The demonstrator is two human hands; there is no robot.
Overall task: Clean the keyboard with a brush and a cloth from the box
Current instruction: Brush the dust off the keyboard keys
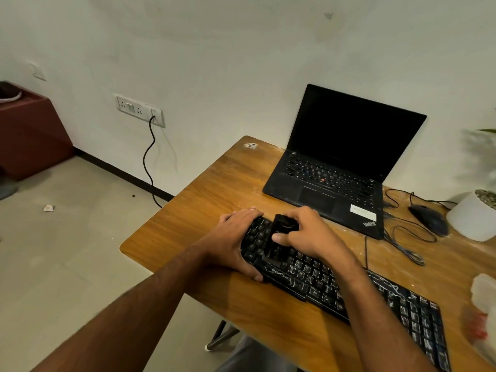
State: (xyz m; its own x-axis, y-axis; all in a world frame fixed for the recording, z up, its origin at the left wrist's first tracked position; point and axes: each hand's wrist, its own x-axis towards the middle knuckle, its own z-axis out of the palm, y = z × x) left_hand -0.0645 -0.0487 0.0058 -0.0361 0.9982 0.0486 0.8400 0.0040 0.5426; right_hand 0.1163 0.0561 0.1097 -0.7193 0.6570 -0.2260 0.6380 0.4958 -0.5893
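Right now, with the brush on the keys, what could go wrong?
1. The keyboard lies close to the table front edge; if the left hand lets go, brushing may push it off.
2. The right hand may sweep the brush debris toward the open laptop.

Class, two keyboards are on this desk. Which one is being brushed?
The separate black keyboard nearest the person, gripped by the left hand; the laptop behind goes untouched.
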